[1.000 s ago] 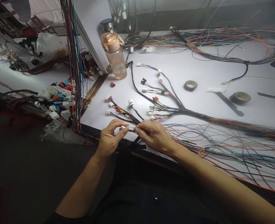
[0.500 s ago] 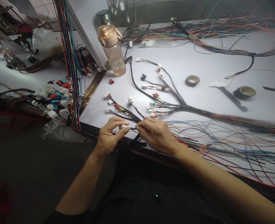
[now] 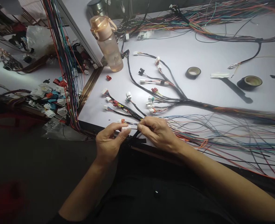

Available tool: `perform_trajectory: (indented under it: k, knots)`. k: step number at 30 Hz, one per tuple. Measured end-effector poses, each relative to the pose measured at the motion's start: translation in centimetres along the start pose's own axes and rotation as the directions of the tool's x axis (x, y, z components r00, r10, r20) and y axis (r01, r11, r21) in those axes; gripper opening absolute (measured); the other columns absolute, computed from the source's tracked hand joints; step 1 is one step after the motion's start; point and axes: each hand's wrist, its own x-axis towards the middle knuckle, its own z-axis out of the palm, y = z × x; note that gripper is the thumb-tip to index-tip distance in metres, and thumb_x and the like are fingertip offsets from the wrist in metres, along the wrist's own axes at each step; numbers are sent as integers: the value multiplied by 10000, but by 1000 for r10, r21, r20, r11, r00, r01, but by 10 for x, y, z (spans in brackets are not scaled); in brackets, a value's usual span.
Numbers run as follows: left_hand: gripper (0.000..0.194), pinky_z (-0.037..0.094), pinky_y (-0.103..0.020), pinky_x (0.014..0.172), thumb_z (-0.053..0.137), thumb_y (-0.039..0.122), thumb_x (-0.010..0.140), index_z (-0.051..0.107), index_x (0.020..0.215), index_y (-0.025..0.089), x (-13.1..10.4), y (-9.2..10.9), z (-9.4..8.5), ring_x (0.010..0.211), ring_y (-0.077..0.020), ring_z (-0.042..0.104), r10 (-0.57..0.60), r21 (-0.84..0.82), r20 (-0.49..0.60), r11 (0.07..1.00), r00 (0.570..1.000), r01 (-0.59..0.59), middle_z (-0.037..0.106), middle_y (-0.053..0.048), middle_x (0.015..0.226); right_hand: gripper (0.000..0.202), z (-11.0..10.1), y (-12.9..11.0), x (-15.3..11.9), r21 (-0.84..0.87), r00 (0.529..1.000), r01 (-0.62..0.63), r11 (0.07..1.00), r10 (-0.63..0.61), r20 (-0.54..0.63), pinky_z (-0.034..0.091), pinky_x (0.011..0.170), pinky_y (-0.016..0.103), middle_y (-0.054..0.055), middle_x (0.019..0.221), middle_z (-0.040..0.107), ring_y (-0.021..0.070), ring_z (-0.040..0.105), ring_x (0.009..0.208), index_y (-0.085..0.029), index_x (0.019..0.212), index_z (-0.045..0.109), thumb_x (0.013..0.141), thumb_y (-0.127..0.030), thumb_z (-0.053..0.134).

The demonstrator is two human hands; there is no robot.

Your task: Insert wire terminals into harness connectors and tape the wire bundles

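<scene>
Between thumb and forefinger, my left hand [image 3: 110, 141] pinches a small white connector [image 3: 126, 128] above the table's front edge. My right hand [image 3: 159, 133] is closed on a thin wire [image 3: 134, 128] that runs toward that connector; whether its end sits inside, I cannot make out. Just behind the fingers lies a white and orange connector [image 3: 121, 121] on its own wires. A wire harness [image 3: 198, 105] with taped black branches spreads over the white table, and a second branch group with white connectors [image 3: 108, 99] passes behind my right hand.
Loose coloured wires [image 3: 221, 140] cover the front right. Tape rolls [image 3: 193, 72] lie farther back, and a bottle [image 3: 110, 46] stands at the back left. A hanging wire bundle [image 3: 60, 59] and a pile of connectors [image 3: 51, 96] are at left.
The view has shifted slightly. My left hand has dropped a little, and the white and orange connector now shows behind it. Both hands keep their grip.
</scene>
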Motion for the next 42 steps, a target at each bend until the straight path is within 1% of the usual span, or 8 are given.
perform_trajectory:
  k: [2,4,10,13,16,25,35,42]
  knots:
    - [160,522,-301,728,787,337,714,758,832,233,2,-4,4,714,-140,631,-226,-226,-21,950,974,216,718,-10,828,230,-1,1,0,11,1000,3,1000,-3,-2,367,619,237,11,684,642,112,541,615,-176,746,646,899,-253,492]
    - [197,518,-272,704,804,367,688,747,791,209,6,-8,6,681,-114,619,-348,-372,18,868,937,330,713,-6,789,225,-1,2,0,19,1000,9,1000,-9,4,364,620,237,12,695,648,112,541,620,-177,743,646,894,-245,493]
    - [212,512,-250,638,802,353,695,715,773,176,14,-10,10,634,-97,602,-464,-521,170,706,869,479,680,1,720,229,-1,2,1,55,1000,-6,998,5,19,343,594,232,2,648,616,101,510,585,-174,723,652,882,-242,502]
    - [221,508,-222,616,830,312,658,714,758,153,16,-7,14,622,-87,599,-508,-585,212,618,835,525,665,3,690,237,-2,2,1,69,1000,-9,998,8,18,333,588,230,-3,630,595,97,491,575,-170,718,652,883,-253,502]
    - [219,513,-211,616,843,273,635,715,750,137,17,-5,17,620,-84,600,-519,-621,222,577,825,531,659,7,681,234,-1,3,1,74,1000,-15,997,14,16,324,583,228,-10,608,573,92,471,558,-169,713,652,876,-258,510]
    - [175,527,-209,647,821,269,678,744,768,139,17,-5,20,659,-91,629,-473,-602,193,635,860,484,696,-6,743,225,-1,3,1,104,999,-40,994,39,10,319,590,226,-8,616,582,93,490,571,-166,717,658,872,-253,520]
    - [187,552,-232,698,782,303,727,772,815,138,12,-2,13,699,-120,656,-394,-545,182,722,901,426,721,-41,787,236,-2,2,2,111,995,-102,989,102,13,298,558,229,-21,579,541,88,468,545,-166,687,648,857,-267,519]
    - [171,562,-223,730,726,296,789,777,857,148,8,0,12,739,-117,665,-394,-561,195,707,898,431,735,-51,848,242,-1,3,0,104,998,-59,993,58,15,298,548,229,-25,565,524,85,456,532,-167,678,637,863,-271,521]
